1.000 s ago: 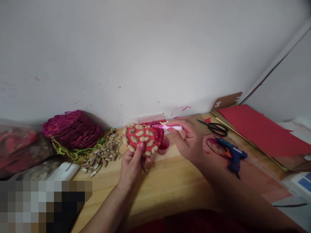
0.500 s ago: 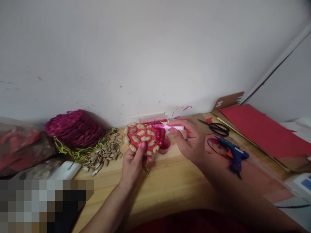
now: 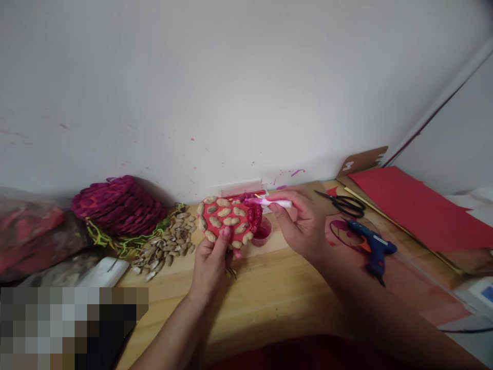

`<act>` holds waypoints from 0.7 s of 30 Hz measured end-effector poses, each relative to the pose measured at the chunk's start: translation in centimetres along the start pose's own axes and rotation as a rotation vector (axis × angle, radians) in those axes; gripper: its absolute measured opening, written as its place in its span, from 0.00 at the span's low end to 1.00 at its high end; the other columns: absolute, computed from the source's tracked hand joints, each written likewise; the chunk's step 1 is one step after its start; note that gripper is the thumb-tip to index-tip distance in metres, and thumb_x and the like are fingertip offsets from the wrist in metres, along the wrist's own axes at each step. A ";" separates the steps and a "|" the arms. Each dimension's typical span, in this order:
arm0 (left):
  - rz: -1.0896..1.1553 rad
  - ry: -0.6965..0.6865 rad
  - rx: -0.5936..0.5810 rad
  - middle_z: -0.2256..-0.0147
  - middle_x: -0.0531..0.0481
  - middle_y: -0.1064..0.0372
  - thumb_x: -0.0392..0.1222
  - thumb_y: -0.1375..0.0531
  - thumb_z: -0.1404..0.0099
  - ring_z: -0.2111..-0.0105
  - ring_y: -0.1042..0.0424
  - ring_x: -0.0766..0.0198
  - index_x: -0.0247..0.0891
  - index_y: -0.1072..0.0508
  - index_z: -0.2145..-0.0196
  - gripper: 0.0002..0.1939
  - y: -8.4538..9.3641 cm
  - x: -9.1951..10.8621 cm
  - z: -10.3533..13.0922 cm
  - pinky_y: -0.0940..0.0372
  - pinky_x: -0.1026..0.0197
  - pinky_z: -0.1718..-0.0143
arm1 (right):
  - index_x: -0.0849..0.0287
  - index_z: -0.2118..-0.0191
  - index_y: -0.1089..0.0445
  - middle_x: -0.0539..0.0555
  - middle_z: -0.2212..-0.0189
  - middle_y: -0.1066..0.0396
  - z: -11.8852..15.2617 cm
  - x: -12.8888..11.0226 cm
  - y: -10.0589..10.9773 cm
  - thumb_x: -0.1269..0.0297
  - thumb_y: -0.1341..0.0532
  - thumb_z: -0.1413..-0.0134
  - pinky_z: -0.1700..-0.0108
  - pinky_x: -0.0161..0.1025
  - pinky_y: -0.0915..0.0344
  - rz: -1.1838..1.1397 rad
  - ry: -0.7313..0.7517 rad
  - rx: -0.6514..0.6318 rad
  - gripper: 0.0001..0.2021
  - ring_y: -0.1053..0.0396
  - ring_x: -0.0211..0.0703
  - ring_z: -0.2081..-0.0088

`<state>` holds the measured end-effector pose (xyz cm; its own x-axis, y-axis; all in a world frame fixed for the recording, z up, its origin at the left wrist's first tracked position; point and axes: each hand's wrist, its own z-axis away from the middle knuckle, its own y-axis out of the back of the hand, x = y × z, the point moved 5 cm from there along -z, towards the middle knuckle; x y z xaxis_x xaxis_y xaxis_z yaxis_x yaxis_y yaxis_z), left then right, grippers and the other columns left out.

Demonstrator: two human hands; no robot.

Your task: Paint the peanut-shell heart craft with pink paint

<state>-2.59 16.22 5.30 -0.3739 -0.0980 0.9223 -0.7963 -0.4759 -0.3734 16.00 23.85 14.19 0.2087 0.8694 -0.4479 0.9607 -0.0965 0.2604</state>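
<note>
My left hand grips a red disc by its lower edge, thumb on the front. Peanut shells are fixed over the disc's face; those at its right edge are coated in wet magenta paint, the others are plain tan. Between the thumb and fingers of my right hand is a white-handled paintbrush. Its magenta-stained tip touches the shells at the disc's upper right. Behind the disc, partly hidden, a small cup of magenta paint stands on the wooden table.
At the left, a stack of magenta-painted discs leans beside loose peanut shells and a white box. To the right lie black scissors, a blue glue gun and red sheets. A paint-spotted wall rises behind.
The brush tip has shifted slightly to the right along the disc's top edge. More shells near the upper right look magenta. Both hands keep their holds.
</note>
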 end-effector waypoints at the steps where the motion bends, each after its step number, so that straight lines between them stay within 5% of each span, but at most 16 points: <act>1: 0.005 0.004 0.001 0.82 0.52 0.28 0.64 0.21 0.53 0.84 0.37 0.72 0.36 0.24 0.76 0.29 -0.1 0.0 0.0 0.48 0.71 0.84 | 0.51 0.55 0.21 0.51 0.61 0.18 -0.1 0.0 0.1 0.69 0.34 0.33 0.51 0.46 0.27 0.004 -0.002 0.008 0.06 0.24 0.44 0.56; 21: -0.007 0.033 0.009 0.82 0.53 0.28 0.64 0.21 0.56 0.85 0.37 0.73 0.36 0.25 0.75 0.30 -0.2 0.2 0.0 0.48 0.71 0.84 | 0.52 0.55 0.21 0.51 0.60 0.18 0.1 0.0 -0.1 0.68 0.34 0.33 0.49 0.47 0.27 0.005 -0.028 -0.016 0.05 0.24 0.45 0.54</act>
<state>-2.53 16.29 5.58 -0.3836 -0.0656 0.9212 -0.7949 -0.4843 -0.3655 15.91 23.83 14.11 0.2192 0.8549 -0.4703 0.9565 -0.0931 0.2764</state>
